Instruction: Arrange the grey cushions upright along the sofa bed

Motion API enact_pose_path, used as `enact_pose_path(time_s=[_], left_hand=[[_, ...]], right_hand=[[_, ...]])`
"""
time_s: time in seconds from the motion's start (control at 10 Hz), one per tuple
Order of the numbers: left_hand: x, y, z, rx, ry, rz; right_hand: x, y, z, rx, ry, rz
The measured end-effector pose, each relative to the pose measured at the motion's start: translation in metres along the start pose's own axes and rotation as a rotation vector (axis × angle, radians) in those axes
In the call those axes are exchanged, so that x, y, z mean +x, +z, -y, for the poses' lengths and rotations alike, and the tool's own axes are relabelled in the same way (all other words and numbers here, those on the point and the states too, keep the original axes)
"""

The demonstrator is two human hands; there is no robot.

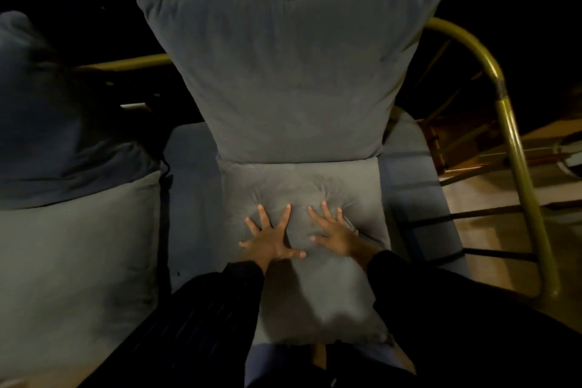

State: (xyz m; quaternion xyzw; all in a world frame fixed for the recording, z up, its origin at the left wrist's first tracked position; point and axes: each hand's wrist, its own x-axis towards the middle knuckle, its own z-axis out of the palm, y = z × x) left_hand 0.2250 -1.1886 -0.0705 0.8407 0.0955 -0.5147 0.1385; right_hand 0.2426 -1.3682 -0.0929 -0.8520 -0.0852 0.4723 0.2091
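Head view, taking the gold metal frame of the sofa bed as the landmark. One large grey cushion stands upright against the frame's back rail, just inside its curved right corner, its top corners rising above the rail. In front of it, further from the rail, a second grey cushion lies flat on the blue-grey mattress, its far edge touching the foot of the standing one. Both hands are on this flat cushion: the left hand and the right hand lie palm down, fingers spread wide, gripping nothing, dimpling the fabric. Away from the frame's right corner, along the rail to the left, another grey cushion lies with a darker, blurred one behind it; whether that one stands or slumps I cannot tell.

Risks, as I judge them: the standing cushion leans only on the rail and looks soft, so a hard push on the flat cushion could shove its base and fold it forward, or tip it over the rail. Raising the flat cushion with flat palms alone may let it slip and flop back. Placed too near the frame's open right side, it could slide off the mattress edge through the bars. The dim light makes the edges hard to judge.
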Motion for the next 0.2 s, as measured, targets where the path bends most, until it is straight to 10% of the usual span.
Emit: enact_pose_path(time_s=[0.2], left_hand=[[-0.047, -0.065, -0.044, 0.248, 0.141, -0.221]], right_hand=[[-0.058, -0.057, 0.000, 0.083, -0.029, -0.227]])
